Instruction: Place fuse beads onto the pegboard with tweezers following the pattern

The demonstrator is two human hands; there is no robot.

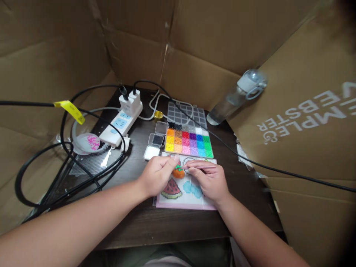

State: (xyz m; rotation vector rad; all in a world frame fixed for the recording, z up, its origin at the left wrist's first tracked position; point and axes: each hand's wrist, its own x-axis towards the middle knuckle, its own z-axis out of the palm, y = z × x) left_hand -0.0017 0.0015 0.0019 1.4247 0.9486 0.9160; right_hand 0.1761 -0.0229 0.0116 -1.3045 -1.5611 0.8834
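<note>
My right hand (213,181) pinches slim pink tweezers (204,167), whose tips point left to the green top of an orange-and-green bead piece (178,172). Close against the left side of that piece is my left hand (158,174), its thumb and fingers closed; what they grip is hidden. Under both hands lies a pattern sheet (172,203) with a pink border. It shows a watermelon slice (171,189) and a pale blue shape (191,189). Just beyond the sheet stands an open bead box (189,142), its compartments sorted by colour.
Small clear boxes hold black beads (157,140) and white beads (152,152). A power strip (119,126), looped black cables (66,144) and a dish of pink beads (87,143) occupy the left. A water bottle (236,98) leans at back right. Cardboard walls (211,33) surround the table.
</note>
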